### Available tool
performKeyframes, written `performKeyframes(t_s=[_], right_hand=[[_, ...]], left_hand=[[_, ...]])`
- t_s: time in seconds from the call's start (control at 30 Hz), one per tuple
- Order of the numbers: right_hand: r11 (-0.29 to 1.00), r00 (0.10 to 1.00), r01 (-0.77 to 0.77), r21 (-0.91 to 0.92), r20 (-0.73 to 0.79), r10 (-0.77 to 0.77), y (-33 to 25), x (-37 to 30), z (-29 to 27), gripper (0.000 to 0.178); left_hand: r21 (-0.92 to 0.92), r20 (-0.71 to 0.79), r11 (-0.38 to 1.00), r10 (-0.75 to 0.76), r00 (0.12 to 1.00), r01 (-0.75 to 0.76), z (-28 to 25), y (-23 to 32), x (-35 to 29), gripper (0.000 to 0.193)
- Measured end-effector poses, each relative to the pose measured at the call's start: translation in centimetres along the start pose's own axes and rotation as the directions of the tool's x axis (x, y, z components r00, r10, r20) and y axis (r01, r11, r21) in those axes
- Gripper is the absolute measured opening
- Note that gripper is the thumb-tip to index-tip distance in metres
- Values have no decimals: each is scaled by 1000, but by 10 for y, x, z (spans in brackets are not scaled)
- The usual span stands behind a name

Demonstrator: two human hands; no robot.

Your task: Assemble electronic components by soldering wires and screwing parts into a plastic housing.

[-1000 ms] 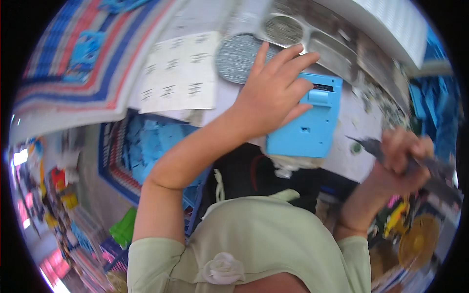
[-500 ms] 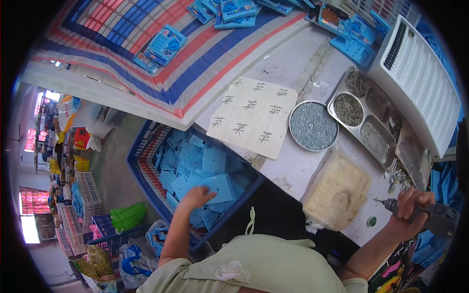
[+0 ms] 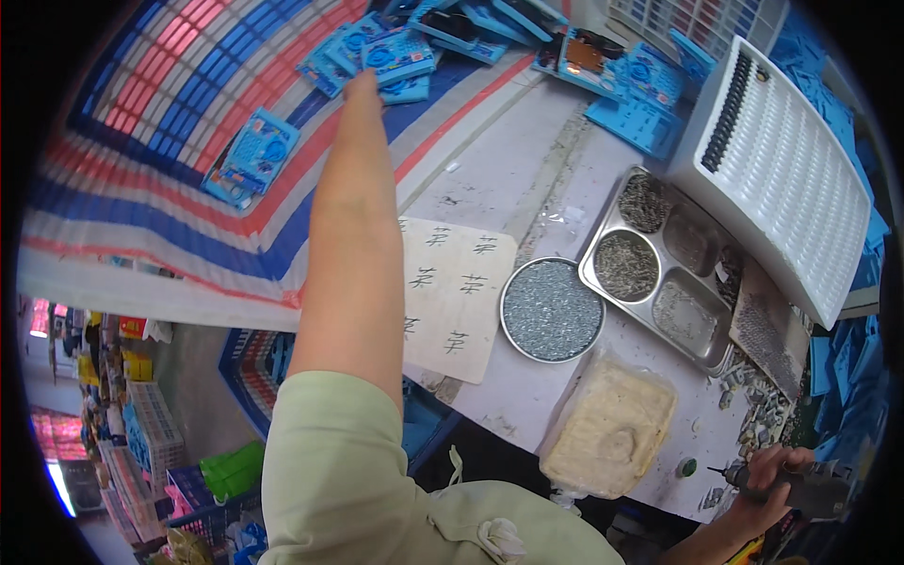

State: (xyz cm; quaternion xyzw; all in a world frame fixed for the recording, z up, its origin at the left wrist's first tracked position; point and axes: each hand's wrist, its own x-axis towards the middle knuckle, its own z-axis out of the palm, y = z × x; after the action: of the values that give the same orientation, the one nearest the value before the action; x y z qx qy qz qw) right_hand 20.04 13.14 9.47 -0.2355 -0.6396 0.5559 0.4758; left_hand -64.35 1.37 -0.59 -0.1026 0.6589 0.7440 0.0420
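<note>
My left arm stretches far forward, and my left hand point(image 3: 362, 88) is at the near edge of a stack of blue printed plastic toy cases point(image 3: 397, 56). Its fingers are mostly hidden, so I cannot tell whether they grip a case. At the lower right, my right hand point(image 3: 774, 471) is wrapped round a dark electric screwdriver point(image 3: 808, 493), its thin bit pointing left. Close to that bit lies a small green round object point(image 3: 686, 467). Another pair of blue cases point(image 3: 254, 155) lies apart at the left on the striped sheet point(image 3: 282, 226).
A round tin of small metal parts point(image 3: 553, 310) stands beside a compartment tray of screws point(image 3: 680, 320). Near them are a marked board point(image 3: 452, 311), a wrapped yellowish block point(image 3: 610, 428), a white ridged tray point(image 3: 772, 179) and opened blue cases point(image 3: 631, 94). A blue crate point(image 3: 231, 363) sits below the table edge.
My left hand has moved from above the crate of blue pieces up to the stack of cases at the far side. My right hand keeps hold of the screwdriver. The view has shifted.
</note>
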Motion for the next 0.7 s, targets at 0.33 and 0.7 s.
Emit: performKeyframes(t_s=[0.33, 0.7], right_hand=[[987, 994, 58, -148, -87, -71, 5, 9, -19, 56], [794, 830, -487, 364, 477, 291, 53, -65, 135, 70]], left_hand=[[234, 191, 675, 674, 714, -700, -47, 81, -89, 24], [-128, 935, 30, 337, -110, -991, -182, 10, -561, 22]])
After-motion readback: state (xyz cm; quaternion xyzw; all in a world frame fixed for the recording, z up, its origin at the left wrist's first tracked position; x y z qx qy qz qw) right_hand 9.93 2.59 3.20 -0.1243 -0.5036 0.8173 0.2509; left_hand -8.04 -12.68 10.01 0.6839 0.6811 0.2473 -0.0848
